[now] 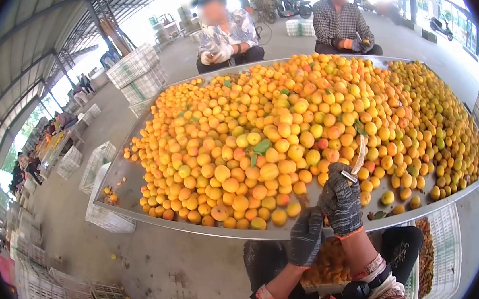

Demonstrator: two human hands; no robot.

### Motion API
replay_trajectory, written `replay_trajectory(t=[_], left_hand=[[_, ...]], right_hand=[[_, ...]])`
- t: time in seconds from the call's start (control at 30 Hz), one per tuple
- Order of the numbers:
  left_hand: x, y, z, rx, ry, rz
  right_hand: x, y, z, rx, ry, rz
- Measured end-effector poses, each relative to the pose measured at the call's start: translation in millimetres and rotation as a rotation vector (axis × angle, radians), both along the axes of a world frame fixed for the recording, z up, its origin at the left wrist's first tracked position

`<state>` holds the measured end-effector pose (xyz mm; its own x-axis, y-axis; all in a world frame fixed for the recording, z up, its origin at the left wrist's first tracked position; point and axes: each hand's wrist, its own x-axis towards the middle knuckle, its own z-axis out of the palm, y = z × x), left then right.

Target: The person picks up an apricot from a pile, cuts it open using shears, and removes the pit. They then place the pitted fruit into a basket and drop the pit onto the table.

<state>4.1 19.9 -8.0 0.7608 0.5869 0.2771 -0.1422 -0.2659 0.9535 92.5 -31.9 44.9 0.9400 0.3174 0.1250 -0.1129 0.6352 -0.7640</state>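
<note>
Our two gloved hands are close together at the near rim of a broad grey metal desk point(129, 188) heaped with round orange-yellow fruit point(284, 131).
Bare metal runs narrowly along the near rim, widening at the left corner; another open patch lies right of our hands, among scattered fruit. We count one curved metal knife point(361, 153) and two people point(344, 24) across the desk; the fruit is too plentiful to count. Our right hand point(340, 202), in dark grey knit, has its fingers clenched round the knife's handle, blade out over the fruit. Our left hand point(306, 236) sits just beside it, fingers bent; we cannot tell whether they hold anything.
</note>
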Motion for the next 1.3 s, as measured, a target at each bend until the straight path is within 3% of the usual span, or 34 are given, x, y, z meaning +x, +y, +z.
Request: replay_trajectory(t=[0.07, 0.1, 0.13, 0.2, 0.33, 0.4, 0.43, 0.5, 0.57, 0.6, 0.63, 0.7, 0.77, 0.8, 0.83, 0.9, 0.97, 1.03, 1.1, 1.13, 1.17, 1.23, 1.3], left_hand=[[12, 14, -20, 0.456, -0.114, -0.009], [16, 19, -26, 0.684, -0.167, -0.012], [18, 23, -30, 0.688, -0.171, -0.004], [25, 30, -31, 0.216, -0.092, -0.242], [29, 34, -21, 0.200, 0.038, -0.242], [38, 30, -24, -0.108, 0.141, -0.238], [42, 28, -32, -0.108, 0.140, -0.226], [48, 28, -51, 0.100, 0.004, -0.053], [47, 37, -57, 0.118, 0.123, -0.090], [47, 35, -61, 0.142, 0.156, -0.068], [47, 34, -63, 0.164, 0.189, -0.039], [50, 38, -68, 0.150, 0.212, -0.005], [56, 41, -81, 0.078, 0.103, 0.034], [54, 38, -70, 0.007, 0.136, 0.015], [53, 39, -65, -0.067, 0.167, -0.012], [54, 41, -77, 0.075, 0.154, -0.035], [56, 42, -90, 0.232, 0.148, -0.055], [59, 34, -98, 0.511, -0.050, 0.040], [60, 29, -94, 0.515, -0.075, 0.022], [67, 28, -101, 0.321, -0.100, -0.091], [70, 27, -104, 0.494, -0.193, 0.011], [78, 26, -112, 0.441, -0.154, 0.019], [89, 26, -120, 0.274, -0.094, -0.044]], right_hand=[[8, -1, -1, -0.087, -0.079, 0.008], [12, -1, -3, -0.042, 0.004, 0.056], [16, 0, -4, 0.002, 0.085, 0.107], [23, 1, -8, 0.035, 0.189, 0.154], [35, 7, -16, 0.071, 0.192, 0.190], [53, 16, -53, 0.011, 0.079, 0.104], [62, 19, -72, -0.048, -0.031, 0.018], [61, 20, -72, 0.017, 0.079, 0.155], [37, 31, -50, -0.205, -0.417, -0.163], [38, 33, -67, -0.076, -0.268, -0.049], [38, 32, -76, -0.215, -0.258, -0.027], [11, 33, -37, -0.470, -0.416, -0.066], [14, 49, -48, -0.587, -0.678, -0.251], [20, 37, -40, -0.971, -1.151, -0.485], [31, 39, -62, -0.965, -0.846, -0.443], [38, 38, -56, -0.814, -0.813, -0.487], [63, 38, -55, -0.991, -1.230, -0.820], [26, 47, -17, 0.096, 0.165, -0.096], [48, 38, -42, 0.140, 0.193, 0.055], [70, 18, -64, 0.080, -0.079, 0.391], [70, 32, -69, 0.054, 0.120, 0.142], [84, 27, -81, 0.101, 0.011, 0.373], [92, 32, -86, 0.109, 0.021, 0.375]])
